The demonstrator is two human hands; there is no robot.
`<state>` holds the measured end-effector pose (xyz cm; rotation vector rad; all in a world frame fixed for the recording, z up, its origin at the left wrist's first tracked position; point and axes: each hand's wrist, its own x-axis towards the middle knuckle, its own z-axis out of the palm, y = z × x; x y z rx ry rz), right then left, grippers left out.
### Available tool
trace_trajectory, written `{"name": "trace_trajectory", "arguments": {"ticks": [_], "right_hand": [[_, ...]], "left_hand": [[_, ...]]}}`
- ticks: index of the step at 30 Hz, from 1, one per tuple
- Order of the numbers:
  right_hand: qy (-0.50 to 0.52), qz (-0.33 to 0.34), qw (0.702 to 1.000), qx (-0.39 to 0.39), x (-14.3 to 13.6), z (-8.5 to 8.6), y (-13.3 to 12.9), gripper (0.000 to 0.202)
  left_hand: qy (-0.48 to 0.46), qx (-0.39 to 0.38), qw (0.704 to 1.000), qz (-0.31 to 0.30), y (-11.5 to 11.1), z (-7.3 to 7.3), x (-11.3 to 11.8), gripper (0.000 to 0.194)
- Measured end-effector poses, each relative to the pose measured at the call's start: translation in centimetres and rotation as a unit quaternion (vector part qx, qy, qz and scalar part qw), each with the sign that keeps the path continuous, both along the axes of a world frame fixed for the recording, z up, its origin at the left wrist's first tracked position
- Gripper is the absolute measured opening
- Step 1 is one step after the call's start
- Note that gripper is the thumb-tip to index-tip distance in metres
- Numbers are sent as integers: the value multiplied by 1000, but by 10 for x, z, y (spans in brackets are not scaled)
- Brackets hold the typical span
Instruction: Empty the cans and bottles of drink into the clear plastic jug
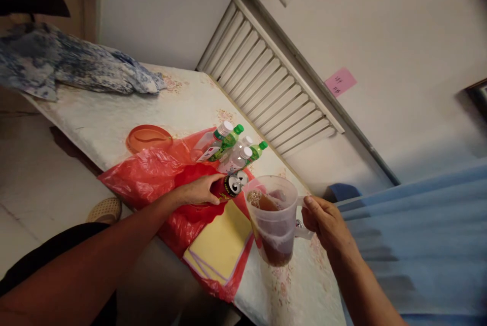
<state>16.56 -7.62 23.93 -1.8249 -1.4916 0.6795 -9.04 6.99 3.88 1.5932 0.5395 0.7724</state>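
My left hand [200, 190] is wrapped round a red and black drink can [224, 189], tilted with its opened top toward the pitcher. In my right hand [323, 217] is the handle of a clear plastic pitcher [272, 224], which holds brown liquid with some foam on it. The can's top is close to the pitcher's rim. Another can [242, 178] shows its silver top just behind. A red plastic bag [140, 176] lies spread on the table under a folded yellow cloth [220, 242].
Several bottles with green or white caps [232, 148] stand behind the cans. An orange lid [148, 138] and a patterned cloth [102, 67] lie on the flowered tablecloth [114, 110]. A radiator [274, 77] lines the wall; a blue curtain [422, 234] hangs right.
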Motion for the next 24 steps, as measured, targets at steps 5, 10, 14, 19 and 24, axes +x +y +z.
{"name": "trace_trajectory", "arguments": {"ticks": [5,10,14,19,24], "right_hand": [[3,3,1000,-5,0,-1,2,53],[-4,7,1000,-8,1,-2,5,52],[-11,2,1000,-18,1,-1,6,52],[-10,6,1000,-22,-4,0,8,53],[-11,14,999,-27,-8,1,10,54]], "left_hand": [[2,7,1000,8,0,-3,0,86],[-5,7,1000,11,2,-9,2,85],[-7,6,1000,10,3,-10,4,84],[-12,8,1000,5,3,-10,4,82],[-8,14,1000,12,3,-10,3,83]]}}
